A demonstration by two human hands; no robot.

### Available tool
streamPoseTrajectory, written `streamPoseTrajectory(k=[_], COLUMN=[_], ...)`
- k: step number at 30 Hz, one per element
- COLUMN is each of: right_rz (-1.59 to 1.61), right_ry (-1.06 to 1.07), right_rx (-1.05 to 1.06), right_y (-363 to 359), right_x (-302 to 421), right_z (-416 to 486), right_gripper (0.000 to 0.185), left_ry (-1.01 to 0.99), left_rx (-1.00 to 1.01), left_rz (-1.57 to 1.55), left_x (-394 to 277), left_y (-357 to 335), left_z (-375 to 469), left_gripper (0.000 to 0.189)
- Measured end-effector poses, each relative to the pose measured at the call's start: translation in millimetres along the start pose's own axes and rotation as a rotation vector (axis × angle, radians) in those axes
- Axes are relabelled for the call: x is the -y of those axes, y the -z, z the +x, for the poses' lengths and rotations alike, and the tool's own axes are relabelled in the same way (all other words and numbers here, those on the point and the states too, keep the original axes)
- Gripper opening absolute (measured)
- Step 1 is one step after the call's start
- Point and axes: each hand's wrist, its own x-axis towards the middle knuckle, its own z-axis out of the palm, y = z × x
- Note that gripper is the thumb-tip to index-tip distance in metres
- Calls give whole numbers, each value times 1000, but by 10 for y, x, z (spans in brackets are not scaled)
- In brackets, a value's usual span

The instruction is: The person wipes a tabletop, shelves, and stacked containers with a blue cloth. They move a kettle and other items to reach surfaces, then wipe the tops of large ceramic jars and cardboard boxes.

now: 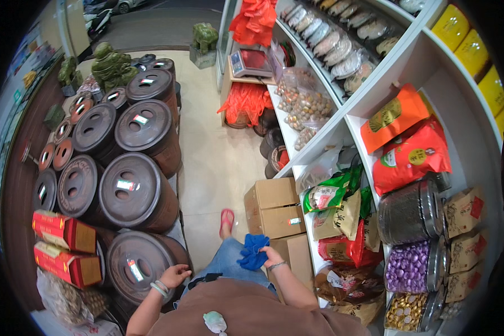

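Note:
A crumpled blue cloth [254, 252] hangs from my right hand [273, 257], which grips its edge in front of my thigh. My left hand [176, 276] is empty, its fingers loosely bent, beside the lid of a large brown clay jar [140, 256]. Whether those fingers touch the jar cannot be made out. This jar has a round lid with two recesses and a label. Ahead of it, another lidded clay jar [130, 187] stands in a group of several like it. Stacked cardboard boxes [277, 210] sit to the right, near the cloth.
A tiled aisle [201, 168] runs between the jars and white shelves [344, 122]. Bagged goods and plastic canisters [407, 266] fill the right shelves. Red gift boxes [65, 248] rest on the left jars. Farther off are a scale [250, 63] and a green stone statue [111, 69].

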Motion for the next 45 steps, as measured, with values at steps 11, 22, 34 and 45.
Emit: streamPoseTrajectory(k=[11, 22, 34, 45], right_rz=[-1264, -1589, -1404, -1623], right_ry=[1266, 776, 723, 595], right_rx=[-710, -1258, -797, -1236], right_y=[-979, -558, -889, -1744], right_x=[4067, 5753, 4757, 6691], right_z=[2178, 4222, 3348, 5145], right_gripper=[33, 60, 44, 23], left_ry=[306, 619, 540, 700], left_rx=[-260, -349, -123, 59], left_rz=[193, -204, -137, -544], left_x=[-490, -1459, -2022, -2250], left_y=[778, 1932, 2279, 3724], left_z=[1573, 2813, 4228, 5475], left_gripper=[42, 23, 20, 22])
